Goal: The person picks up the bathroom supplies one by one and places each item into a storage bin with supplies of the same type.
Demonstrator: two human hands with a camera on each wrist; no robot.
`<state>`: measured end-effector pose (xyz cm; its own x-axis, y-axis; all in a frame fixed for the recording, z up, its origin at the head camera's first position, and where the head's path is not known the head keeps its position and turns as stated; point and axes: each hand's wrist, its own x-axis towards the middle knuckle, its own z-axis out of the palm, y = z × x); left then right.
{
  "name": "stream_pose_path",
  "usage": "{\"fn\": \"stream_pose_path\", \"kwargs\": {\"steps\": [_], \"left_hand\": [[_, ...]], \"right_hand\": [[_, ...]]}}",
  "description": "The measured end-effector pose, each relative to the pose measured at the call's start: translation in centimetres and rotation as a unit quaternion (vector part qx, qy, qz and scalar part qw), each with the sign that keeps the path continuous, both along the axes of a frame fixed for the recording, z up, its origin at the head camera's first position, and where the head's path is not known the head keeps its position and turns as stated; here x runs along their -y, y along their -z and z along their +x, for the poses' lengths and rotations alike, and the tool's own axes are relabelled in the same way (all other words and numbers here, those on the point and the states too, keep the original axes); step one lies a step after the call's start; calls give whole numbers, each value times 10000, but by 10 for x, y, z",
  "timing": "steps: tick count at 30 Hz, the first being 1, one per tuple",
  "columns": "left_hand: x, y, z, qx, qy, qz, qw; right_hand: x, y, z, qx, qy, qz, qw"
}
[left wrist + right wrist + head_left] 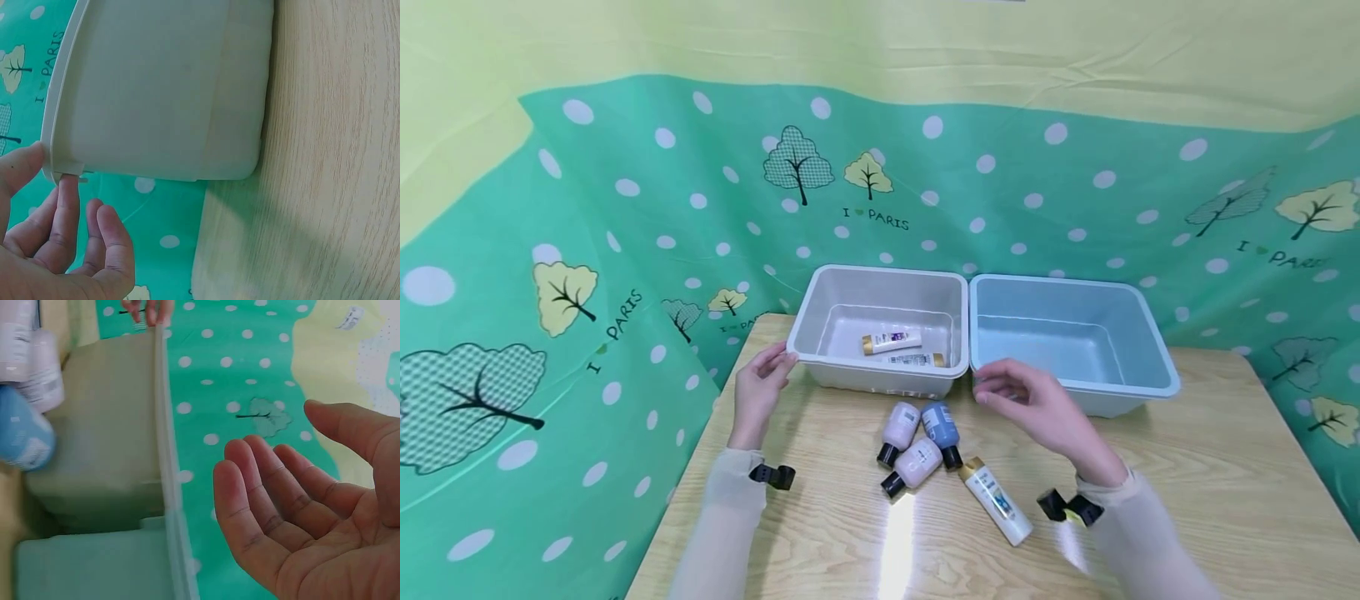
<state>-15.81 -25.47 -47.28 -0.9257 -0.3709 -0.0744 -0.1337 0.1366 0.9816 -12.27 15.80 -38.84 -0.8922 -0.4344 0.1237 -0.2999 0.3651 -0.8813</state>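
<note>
My left hand (pixel 758 393) pinches the front left corner of the grey bin (pixel 880 371), thumb on the rim and a fingertip under it, as the left wrist view shows. Inside that bin lie two white tubes with gold caps, the upper tube (pixel 897 340) and the lower tube (pixel 917 360). My right hand (pixel 312 519) holds nothing; its fingers are spread and relaxed, near the front left corner of the blue bin (pixel 1075 387). In front of the bins lie two pale pink bottles (pixel 922 461) and a blue bottle (pixel 938 422), all black-capped.
Closer to me, a white bottle with a gold cap (pixel 1000 504) lies at a slant on the wooden table (pixel 1210 500). The two bins stand side by side against a green dotted cloth (pixel 1015 192) hanging behind and to the left.
</note>
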Motion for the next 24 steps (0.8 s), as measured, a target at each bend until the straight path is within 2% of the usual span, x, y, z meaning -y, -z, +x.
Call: {"fn": "stream_pose_path", "kwargs": {"steps": [5,13,19,24], "left_hand": [[1,2,0,40,28,-1,10000],[1,1,1,32,25,35,10000],[0,-2,2,-48,5,59,10000],[1,-2,2,-14,-26,55,10000]], "right_hand": [[-14,31,20,277,124,-238,9993],[-26,70,50,715,559,-152,9958],[-31,92,58,1015,791,-148,9916],[-32,107,60,1249,1026,188,9867]]}}
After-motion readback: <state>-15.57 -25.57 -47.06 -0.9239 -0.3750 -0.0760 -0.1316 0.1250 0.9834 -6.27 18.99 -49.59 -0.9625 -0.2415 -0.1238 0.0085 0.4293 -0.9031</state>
